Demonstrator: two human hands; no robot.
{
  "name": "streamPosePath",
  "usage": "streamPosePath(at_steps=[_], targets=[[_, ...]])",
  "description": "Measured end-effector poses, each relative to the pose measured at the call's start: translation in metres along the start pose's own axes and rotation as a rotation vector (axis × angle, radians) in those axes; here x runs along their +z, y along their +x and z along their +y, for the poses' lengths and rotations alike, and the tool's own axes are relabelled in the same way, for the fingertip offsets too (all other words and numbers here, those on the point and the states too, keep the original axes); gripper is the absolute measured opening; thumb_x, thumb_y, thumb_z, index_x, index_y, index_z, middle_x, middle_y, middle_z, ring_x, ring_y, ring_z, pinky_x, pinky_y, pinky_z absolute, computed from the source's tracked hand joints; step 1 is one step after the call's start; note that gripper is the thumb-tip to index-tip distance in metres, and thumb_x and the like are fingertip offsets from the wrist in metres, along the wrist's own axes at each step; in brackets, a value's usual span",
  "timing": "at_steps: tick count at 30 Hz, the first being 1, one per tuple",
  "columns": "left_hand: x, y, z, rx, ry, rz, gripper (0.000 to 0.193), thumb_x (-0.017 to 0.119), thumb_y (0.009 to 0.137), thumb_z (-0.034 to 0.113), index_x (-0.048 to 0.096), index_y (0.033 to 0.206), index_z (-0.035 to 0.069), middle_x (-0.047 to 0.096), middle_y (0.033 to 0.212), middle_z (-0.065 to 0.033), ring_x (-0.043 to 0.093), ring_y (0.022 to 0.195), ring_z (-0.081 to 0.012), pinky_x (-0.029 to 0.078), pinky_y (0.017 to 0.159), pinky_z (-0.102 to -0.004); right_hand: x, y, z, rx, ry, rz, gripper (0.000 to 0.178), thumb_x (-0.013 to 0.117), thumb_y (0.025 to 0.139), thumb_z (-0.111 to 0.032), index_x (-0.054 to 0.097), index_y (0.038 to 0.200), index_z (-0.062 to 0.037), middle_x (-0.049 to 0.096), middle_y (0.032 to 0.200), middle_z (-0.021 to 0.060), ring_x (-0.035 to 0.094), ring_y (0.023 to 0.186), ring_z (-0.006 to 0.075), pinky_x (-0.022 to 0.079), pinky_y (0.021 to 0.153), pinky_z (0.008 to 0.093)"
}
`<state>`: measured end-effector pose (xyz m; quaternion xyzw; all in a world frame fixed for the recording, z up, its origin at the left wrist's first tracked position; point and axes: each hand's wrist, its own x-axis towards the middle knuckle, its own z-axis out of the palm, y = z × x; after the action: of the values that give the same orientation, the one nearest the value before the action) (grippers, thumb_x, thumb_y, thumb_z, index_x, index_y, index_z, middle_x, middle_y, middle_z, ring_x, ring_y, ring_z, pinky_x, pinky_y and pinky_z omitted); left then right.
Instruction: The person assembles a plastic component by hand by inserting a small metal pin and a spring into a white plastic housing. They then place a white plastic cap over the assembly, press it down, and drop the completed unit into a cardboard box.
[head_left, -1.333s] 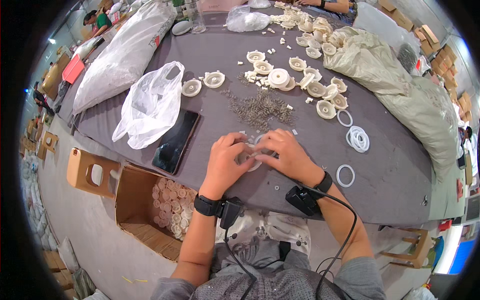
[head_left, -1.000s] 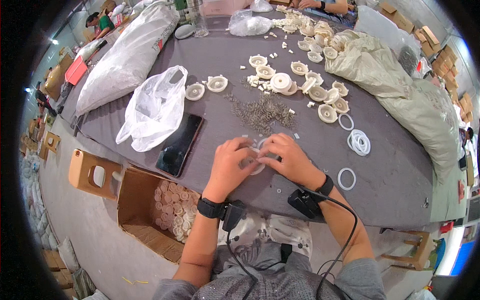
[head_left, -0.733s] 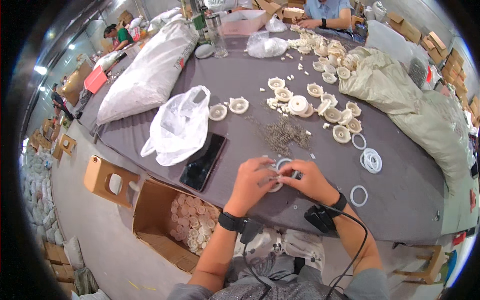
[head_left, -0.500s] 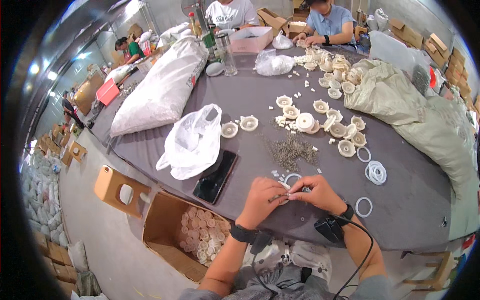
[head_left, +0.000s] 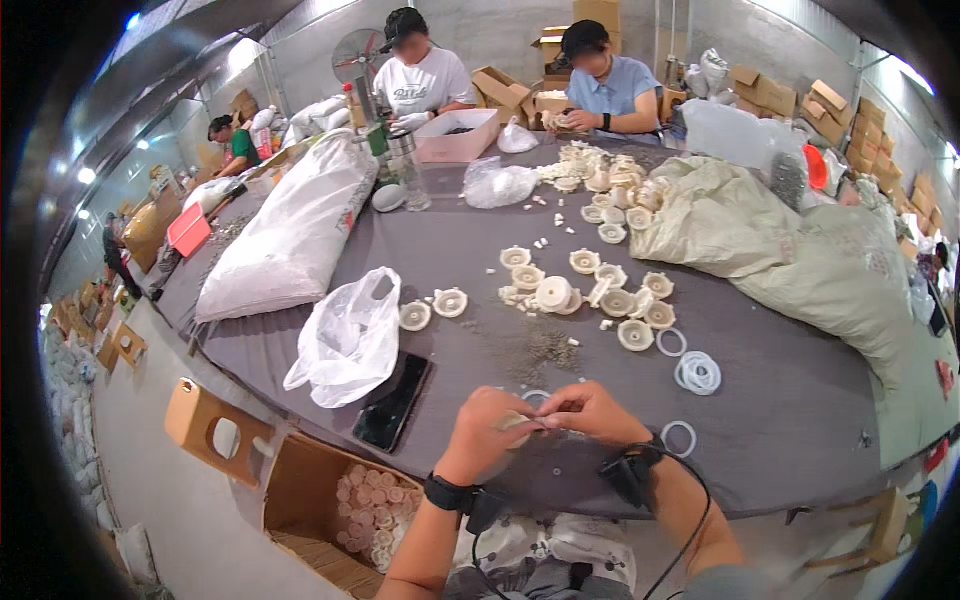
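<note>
Close to the table's near edge, my left hand (head_left: 482, 432) is closed around a cream round plastic part (head_left: 514, 422), mostly covered by the fingers. My right hand (head_left: 594, 413) meets it from the other side, thumb and fingers pinched against the part; whatever sits in that pinch is too small to name. Just beyond the fingertips a clear ring (head_left: 536, 396) shows in part. Farther out lies a scatter of small dark metal pieces (head_left: 550, 352), and behind it several cream round plastic parts (head_left: 617, 303) and small white pegs.
A phone (head_left: 393, 402) and a white plastic bag (head_left: 345, 340) lie left of my hands, a full white sack (head_left: 290, 230) beyond. Clear rings (head_left: 697, 374) and a greenish sack (head_left: 780, 240) are on the right. A carton (head_left: 300, 490) of translucent parts stands below left. Two people work across the table.
The view has tilted up and shifted right, so the table appears lower and farther left. My hands stay together at the cream part, the left one still gripping it.
</note>
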<state>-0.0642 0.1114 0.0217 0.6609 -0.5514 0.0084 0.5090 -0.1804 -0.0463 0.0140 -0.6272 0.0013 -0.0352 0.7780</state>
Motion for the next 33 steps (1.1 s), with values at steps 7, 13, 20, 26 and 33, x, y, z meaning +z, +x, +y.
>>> streamPosePath(at_steps=[7,13,20,26,33], targets=[[0.003,-0.005,-0.003,-0.044,0.107,0.026,0.027,0.072,0.061,0.012,0.062,0.084,0.005,0.062,0.083,-0.0082,0.056,0.081,-0.0293,0.041,0.075,-0.0371,-0.003,0.003,0.009,-0.030,-0.036,0.104,0.014,0.063,0.079,-0.007,0.062,0.092,0.0006,0.063,0.085,0.0068,0.059,0.077,0.0116,0.047,0.069,0.0243],[0.000,-0.025,-0.012,-0.124,0.240,0.077,0.041,0.072,0.061,0.019,0.059,0.098,0.006,0.058,0.099,-0.0102,0.052,0.094,-0.0293,0.038,0.083,-0.0380,-0.009,0.007,0.015,-0.064,0.016,0.170,0.014,0.062,0.079,-0.005,0.060,0.092,0.0018,0.063,0.083,0.0084,0.061,0.074,0.0140,0.050,0.070,0.0254],[0.000,-0.046,-0.005,-0.246,0.478,-0.095,0.063,0.076,0.057,0.030,0.052,0.111,0.008,0.050,0.110,-0.0092,0.043,0.107,-0.0281,0.030,0.092,-0.0401,-0.018,0.011,0.027,-0.028,0.073,0.257,0.016,0.064,0.078,-0.007,0.060,0.092,0.0007,0.063,0.082,0.0082,0.061,0.073,0.0139,0.051,0.069,0.0256],[0.004,-0.046,-0.012,-0.272,0.449,-0.074,0.059,0.075,0.057,0.020,0.049,0.108,0.006,0.051,0.107,-0.0091,0.043,0.106,-0.0277,0.029,0.092,-0.0393,-0.016,0.010,0.027,-0.009,0.038,0.247,0.017,0.065,0.078,-0.008,0.060,0.092,0.0006,0.063,0.082,0.0082,0.061,0.074,0.0145,0.050,0.069,0.0262],[0.014,-0.029,-0.011,-0.435,0.116,0.037,0.060,0.069,0.060,0.004,0.040,0.113,0.004,0.053,0.104,-0.0165,0.052,0.096,-0.0360,0.041,0.082,-0.0401,-0.012,0.007,0.023,-0.066,0.052,0.189,0.018,0.066,0.077,-0.008,0.060,0.092,0.0014,0.063,0.081,0.0077,0.061,0.073,0.0133,0.050,0.067,0.0248]])
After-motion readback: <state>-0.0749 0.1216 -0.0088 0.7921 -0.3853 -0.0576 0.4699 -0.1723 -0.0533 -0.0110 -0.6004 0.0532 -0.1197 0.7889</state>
